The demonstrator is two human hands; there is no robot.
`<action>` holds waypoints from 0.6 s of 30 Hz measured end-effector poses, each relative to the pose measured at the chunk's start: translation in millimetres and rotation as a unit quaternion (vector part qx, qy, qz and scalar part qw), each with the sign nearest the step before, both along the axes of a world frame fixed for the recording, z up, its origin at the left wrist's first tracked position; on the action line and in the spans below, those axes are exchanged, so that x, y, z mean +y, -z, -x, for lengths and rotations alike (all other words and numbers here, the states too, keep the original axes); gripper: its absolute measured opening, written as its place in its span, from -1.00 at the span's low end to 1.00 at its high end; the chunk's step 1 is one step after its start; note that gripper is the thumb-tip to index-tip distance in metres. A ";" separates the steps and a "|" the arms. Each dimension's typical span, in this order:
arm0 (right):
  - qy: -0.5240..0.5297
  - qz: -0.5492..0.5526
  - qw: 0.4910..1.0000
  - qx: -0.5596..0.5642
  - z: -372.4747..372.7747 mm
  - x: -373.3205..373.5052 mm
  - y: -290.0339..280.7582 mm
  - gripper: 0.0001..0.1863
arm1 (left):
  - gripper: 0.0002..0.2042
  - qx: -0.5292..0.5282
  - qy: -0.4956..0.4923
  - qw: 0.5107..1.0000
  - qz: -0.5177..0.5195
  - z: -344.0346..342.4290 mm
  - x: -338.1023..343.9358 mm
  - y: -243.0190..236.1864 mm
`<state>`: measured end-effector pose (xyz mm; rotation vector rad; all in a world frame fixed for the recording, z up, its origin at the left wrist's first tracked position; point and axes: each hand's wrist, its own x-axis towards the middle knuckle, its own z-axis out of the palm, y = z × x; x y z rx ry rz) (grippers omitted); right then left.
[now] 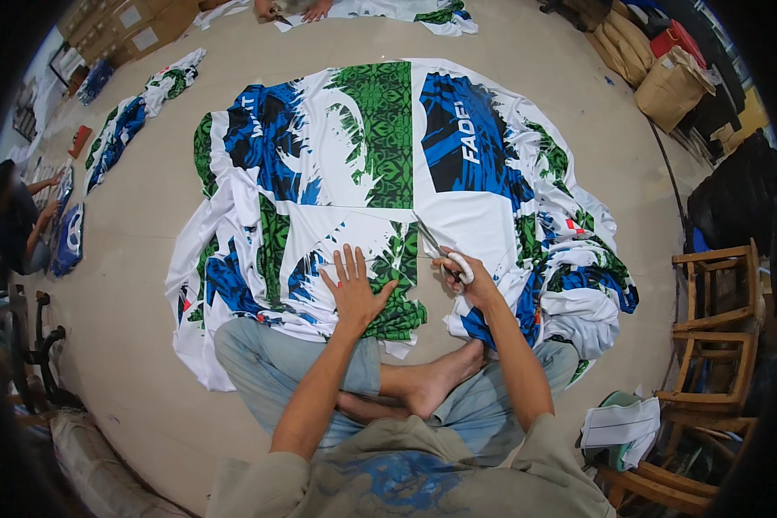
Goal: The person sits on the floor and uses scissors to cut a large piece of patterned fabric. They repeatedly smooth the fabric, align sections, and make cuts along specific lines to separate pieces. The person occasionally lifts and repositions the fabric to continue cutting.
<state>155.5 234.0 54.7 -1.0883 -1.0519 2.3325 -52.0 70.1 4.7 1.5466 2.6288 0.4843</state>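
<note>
1. The right grip [463, 273] was closed round the scissors [426, 233], blades forward, seemingly for control.
2. The left grip [354, 292] pressed flat and empty on printed fabric [388, 129], apparently steadying it.
3. I saw that fabric spread on the floor [138, 302], presumably for flatness.

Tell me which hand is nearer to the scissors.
Right. The right hand holds the scissors; the left hand lies spread on printed fabric, to their left.

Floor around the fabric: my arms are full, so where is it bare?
Bare floor lies left of the fabric, toward the co-worker, and in a narrower strip between fabric and wooden stools. Crowded: upper right, by paper bags, and the middle, where the right hand holds scissors.
</note>
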 end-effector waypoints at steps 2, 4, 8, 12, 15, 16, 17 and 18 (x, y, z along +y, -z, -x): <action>0.000 -0.009 1.000 -0.012 9.7 7.1 2.8 -0.48 | 0.06 0.006 0.002 1.000 0.004 1.4 -0.8 2.1; -0.009 -0.021 1.000 -0.018 10.9 14.6 6.7 -0.48 | 0.07 0.001 0.004 1.000 0.003 -0.4 1.3 0.5; 0.024 -0.018 1.000 -0.005 16.2 13.3 14.1 -0.47 | 0.07 0.004 0.001 1.000 0.013 -1.0 1.5 -1.2; 0.033 -0.045 0.997 -0.048 20.4 9.2 16.4 -0.47 | 0.06 0.002 0.003 1.000 0.008 -1.0 1.6 -1.9; 0.049 -0.064 0.993 -0.085 29.1 -2.0 15.4 -0.46 | 0.05 0.010 -0.002 1.000 -0.001 -1.4 1.1 -2.0; 0.057 -0.070 0.992 -0.094 32.2 -7.1 16.1 -0.45 | 0.04 0.014 -0.004 1.000 -0.005 -1.5 0.8 -1.3; 0.073 -0.060 0.992 -0.082 34.6 -12.1 16.5 -0.44 | 0.04 0.015 -0.004 1.000 -0.006 -1.5 0.8 -0.6; 0.091 -0.050 0.992 -0.070 37.7 -18.0 15.5 -0.44 | 0.04 0.017 -0.003 1.000 -0.007 -1.3 1.0 0.1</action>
